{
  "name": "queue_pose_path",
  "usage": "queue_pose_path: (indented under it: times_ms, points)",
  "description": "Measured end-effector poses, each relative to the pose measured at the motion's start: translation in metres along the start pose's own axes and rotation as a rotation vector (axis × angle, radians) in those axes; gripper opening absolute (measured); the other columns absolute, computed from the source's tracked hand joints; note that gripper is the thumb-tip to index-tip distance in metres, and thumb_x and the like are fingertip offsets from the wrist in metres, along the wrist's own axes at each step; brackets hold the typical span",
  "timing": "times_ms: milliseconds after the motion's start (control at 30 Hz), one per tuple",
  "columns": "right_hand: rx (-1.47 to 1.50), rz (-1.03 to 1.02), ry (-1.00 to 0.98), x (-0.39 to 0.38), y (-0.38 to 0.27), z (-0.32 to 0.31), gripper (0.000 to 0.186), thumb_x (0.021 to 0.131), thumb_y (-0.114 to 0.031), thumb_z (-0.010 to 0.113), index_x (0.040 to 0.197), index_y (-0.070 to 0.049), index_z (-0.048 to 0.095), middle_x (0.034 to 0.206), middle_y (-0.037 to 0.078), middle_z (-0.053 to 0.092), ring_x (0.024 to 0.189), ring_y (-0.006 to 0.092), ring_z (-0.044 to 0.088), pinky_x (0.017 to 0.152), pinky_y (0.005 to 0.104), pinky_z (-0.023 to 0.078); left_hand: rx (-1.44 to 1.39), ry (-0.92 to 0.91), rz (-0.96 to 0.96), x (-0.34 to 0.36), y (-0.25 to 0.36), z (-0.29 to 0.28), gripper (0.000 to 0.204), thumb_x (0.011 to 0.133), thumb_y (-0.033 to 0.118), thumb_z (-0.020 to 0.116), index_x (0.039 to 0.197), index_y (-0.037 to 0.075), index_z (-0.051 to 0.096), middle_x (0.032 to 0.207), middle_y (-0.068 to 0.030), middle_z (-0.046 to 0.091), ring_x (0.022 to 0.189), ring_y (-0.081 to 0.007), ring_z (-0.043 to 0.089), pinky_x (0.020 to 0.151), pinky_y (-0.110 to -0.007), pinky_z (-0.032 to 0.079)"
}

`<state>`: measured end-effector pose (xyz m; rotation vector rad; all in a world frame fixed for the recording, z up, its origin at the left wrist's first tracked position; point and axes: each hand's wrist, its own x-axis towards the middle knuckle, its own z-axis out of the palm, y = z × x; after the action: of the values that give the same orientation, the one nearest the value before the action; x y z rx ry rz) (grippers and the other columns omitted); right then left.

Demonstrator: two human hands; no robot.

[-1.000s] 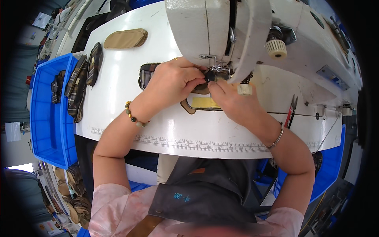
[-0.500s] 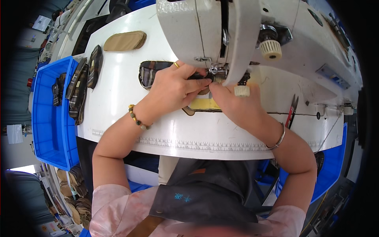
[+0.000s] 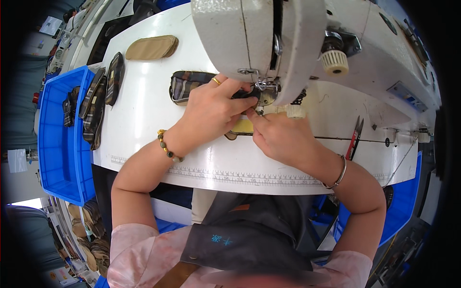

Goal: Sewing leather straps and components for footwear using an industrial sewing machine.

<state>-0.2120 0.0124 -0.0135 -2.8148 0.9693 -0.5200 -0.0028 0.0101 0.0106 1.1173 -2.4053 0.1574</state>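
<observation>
My left hand [image 3: 211, 106] is closed on a dark plaid fabric piece [image 3: 186, 87], rounded at the ends, which lies on the white table left of the needle area. Its far end reaches in beside the presser foot [image 3: 266, 85] of the sewing machine [image 3: 300, 43]. My right hand [image 3: 284, 138] is just right of the left one, thumb and forefinger pinched at the near edge of the same piece, fingertips almost meeting the left hand's. Under the hands a yellow strip [image 3: 243, 126] and a small brown fabric edge [image 3: 231, 136] show in part.
Tan stacked fabric pieces [image 3: 151, 47] lie at the far left of the table. More plaid pieces [image 3: 114, 79] rest by a blue bin [image 3: 62, 158]. Red-handled snips [image 3: 355, 139] lie to the right. A printed ruler [image 3: 240, 181] runs along the near edge.
My right hand has shifted left and slightly nearer, its fingers now curled into a pinch; more of the machine plate beside the presser foot shows. The left hand stays nearly in place.
</observation>
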Motion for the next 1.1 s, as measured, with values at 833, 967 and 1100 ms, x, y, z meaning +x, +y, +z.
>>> queue_pose_path:
  times_ms: [833,967,1100]
  points:
    - [-0.083,-0.049,0.104,0.001,0.004,-0.004,0.020,0.077,-0.011,0.066,0.094,-0.006,0.075,0.051,0.005,0.059,0.047,0.0235,0.063,0.044,0.0368,0.049,-0.021,-0.157,-0.092,0.002,0.005,-0.008,0.028,0.074,0.013,0.076,0.101,0.016,0.079,0.100,-0.0006,0.064,0.093,-0.0202,0.065,0.065,-0.032,0.056]
    - [-0.023,-0.047,0.099,0.001,0.004,-0.005,0.016,0.074,-0.010,0.066,0.088,-0.006,0.074,0.053,0.006,0.060,0.049,0.0242,0.065,0.046,0.0380,0.051,-0.008,-0.142,-0.075,0.003,0.009,-0.008,0.023,0.075,0.014,0.076,0.098,0.015,0.079,0.099,-0.0010,0.064,0.089,-0.0203,0.066,0.063,-0.031,0.055]
    - [-0.026,-0.044,0.106,0.000,0.004,-0.005,0.015,0.072,-0.009,0.066,0.086,-0.005,0.071,0.055,0.007,0.061,0.051,0.0248,0.066,0.047,0.0390,0.052,0.042,-0.123,-0.061,0.003,0.015,-0.005,0.021,0.077,0.017,0.076,0.097,0.013,0.078,0.097,-0.0027,0.062,0.088,-0.0206,0.065,0.059,-0.031,0.053]
